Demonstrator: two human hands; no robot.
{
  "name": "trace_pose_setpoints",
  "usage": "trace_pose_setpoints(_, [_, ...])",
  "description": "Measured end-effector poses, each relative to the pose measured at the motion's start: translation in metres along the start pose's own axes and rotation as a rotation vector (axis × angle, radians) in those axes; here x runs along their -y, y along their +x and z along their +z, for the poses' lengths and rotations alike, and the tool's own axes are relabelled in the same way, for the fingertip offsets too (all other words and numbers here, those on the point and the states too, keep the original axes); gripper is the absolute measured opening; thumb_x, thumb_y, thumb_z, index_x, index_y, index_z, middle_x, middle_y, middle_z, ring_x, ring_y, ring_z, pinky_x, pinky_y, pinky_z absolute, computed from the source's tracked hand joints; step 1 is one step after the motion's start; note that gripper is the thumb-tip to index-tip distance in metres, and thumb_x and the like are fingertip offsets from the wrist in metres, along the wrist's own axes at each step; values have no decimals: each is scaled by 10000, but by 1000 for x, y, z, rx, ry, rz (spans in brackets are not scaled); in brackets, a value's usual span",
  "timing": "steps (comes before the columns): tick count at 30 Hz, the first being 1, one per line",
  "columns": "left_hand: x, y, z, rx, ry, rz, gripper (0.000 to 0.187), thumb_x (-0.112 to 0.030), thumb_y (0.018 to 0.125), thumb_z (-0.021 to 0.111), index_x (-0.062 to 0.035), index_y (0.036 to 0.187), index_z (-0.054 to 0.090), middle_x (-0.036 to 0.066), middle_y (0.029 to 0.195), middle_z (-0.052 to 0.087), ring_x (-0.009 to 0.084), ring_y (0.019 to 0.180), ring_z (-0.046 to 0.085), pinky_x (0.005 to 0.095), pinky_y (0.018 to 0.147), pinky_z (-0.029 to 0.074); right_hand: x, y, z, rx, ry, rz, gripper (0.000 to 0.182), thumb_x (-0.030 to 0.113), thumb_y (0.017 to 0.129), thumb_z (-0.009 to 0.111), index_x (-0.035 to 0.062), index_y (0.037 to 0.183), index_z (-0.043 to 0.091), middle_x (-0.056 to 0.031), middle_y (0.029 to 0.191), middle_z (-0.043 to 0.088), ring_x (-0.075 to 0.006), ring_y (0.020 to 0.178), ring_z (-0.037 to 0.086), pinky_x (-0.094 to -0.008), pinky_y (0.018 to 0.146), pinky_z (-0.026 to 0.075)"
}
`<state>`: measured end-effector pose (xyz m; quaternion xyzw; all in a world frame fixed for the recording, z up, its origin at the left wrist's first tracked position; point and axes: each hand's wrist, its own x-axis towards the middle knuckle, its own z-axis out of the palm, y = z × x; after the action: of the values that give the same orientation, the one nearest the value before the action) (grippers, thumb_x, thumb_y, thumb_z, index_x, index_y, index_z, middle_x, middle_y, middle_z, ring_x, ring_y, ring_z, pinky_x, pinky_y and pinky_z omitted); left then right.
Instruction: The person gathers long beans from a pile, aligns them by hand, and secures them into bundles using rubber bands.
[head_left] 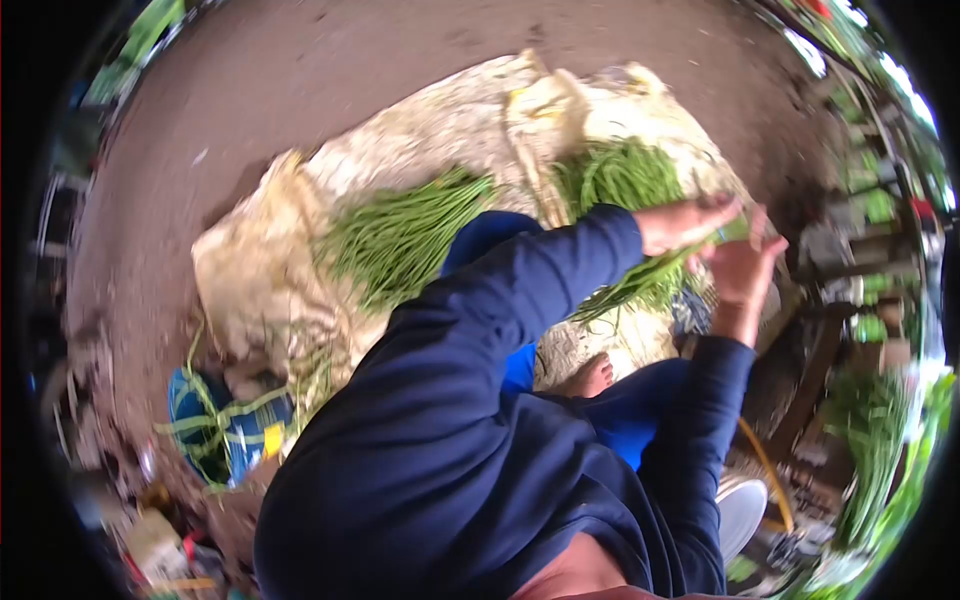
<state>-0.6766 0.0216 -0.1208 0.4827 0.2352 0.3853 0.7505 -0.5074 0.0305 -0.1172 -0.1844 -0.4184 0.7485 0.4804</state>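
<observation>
Long green beans (650,280) slant up toward my hands, their upper ends passing between them. My left hand (690,222) reaches across from the left, over the top of these beans, its fingers smeared by motion. Just below and to the right, my right hand (742,272) is closed around the upper end of the beans, with the thumb side facing up. The two hands are close together. A heap of long beans (620,178) lies just beyond my left wrist, and a second heap (410,230) is spread to the left of my knee.
A pale woven sack sheet (430,120) lies on the bare earth floor (300,60) under the beans. My bare foot (592,377) rests on it. A blue bundle with green straps (230,420) sits at lower left. Wooden framing (815,370) and more greens (870,450) are at right.
</observation>
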Motion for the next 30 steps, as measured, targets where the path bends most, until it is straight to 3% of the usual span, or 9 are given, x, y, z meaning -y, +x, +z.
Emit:
trace_pose_setpoints(7, [42, -1, 19, 31, 377, -283, 490, -396, 940, 553, 48, 1148, 566, 83, 656, 562, 169, 502, 566, 305, 462, 491, 26, -22, 83, 294, -1123, 0, 809, 43, 750, 746, 32, 1447, 336, -20, 695, 650, -90, 673, 620, -237, 750, 477])
trace_pose_setpoints(11, [-14, -8, 6, -305, 114, -73, 278, -127, 818, 714, 19, 1043, 644, 79, 694, 622, 135, 556, 592, 278, 451, 477, 21, -44, 34, 9, -511, -2, 682, -16, 819, 610, 31, 1442, 336, -29, 718, 638, -79, 605, 608, -244, 660, 500])
trace_pose_setpoints(13, [3, 4, 10, -191, 74, 25, 314, -176, 792, 759, 3, 1022, 642, 66, 694, 622, 131, 573, 590, 263, 456, 478, 18, -30, -1, 331, 531, -63, 661, -3, 847, 537, -7, 1452, 271, -117, 958, 632, -148, 791, 645, -274, 737, 517])
trace_pose_setpoints(15, [12, 1, 30, -90, 160, 132, 353, -253, 772, 786, -24, 999, 644, 51, 726, 632, 136, 580, 587, 266, 493, 501, 4, -29, -64, -578, 36, -151, 652, 240, 923, 458, 28, 1481, 194, -262, 1490, 253, -286, 1386, 267, -415, 1097, 294])
trace_pose_setpoints(18, [11, -9, 43, -37, 205, 17, 310, -302, 810, 747, -72, 996, 655, 33, 762, 643, 147, 618, 599, 308, 569, 528, -77, -12, -213, 515, 620, -255, 655, 421, 935, 436, 53, 1452, 273, -276, 1502, 227, -308, 1395, 253, -401, 1125, 235])
trace_pose_setpoints(21, [12, -2, 34, -3, -283, 141, 356, -426, 920, 573, -81, 838, 601, 31, 543, 480, 141, 460, 503, 300, 440, 444, -17, -9, -24, -539, -79, -103, 663, 525, 936, 489, -86, 1190, 440, -218, 1207, 536, -222, 1014, 596, -331, 675, 559])
trace_pose_setpoints(23, [5, -10, 29, 67, -324, -1, 386, -448, 916, 573, -75, 821, 605, 45, 553, 492, 149, 469, 511, 299, 434, 433, -2, -14, 45, -267, -220, -305, 728, 441, 929, 536, 18, 1455, 262, -227, 1478, 305, -298, 1135, 556, -388, 934, 472])
trace_pose_setpoints(27, [21, -11, 33, 188, -182, -47, 400, -441, 862, 650, -44, 885, 613, 56, 674, 552, 157, 525, 541, 316, 490, 480, 47, -15, 24, 50, -967, -127, 652, 262, 827, 647, -17, 1374, 428, -65, 871, 605, -192, 820, 597, -325, 809, 483])
trace_pose_setpoints(30, [29, 2, 29, 183, -99, -12, 299, -292, 847, 686, -11, 934, 634, 61, 766, 616, 149, 643, 589, 299, 582, 495, 34, -3, 56, -154, -822, -250, 330, 49, 872, 447, -34, 1133, 631, 45, 587, 389, -66, 541, 397, -215, 531, 353])
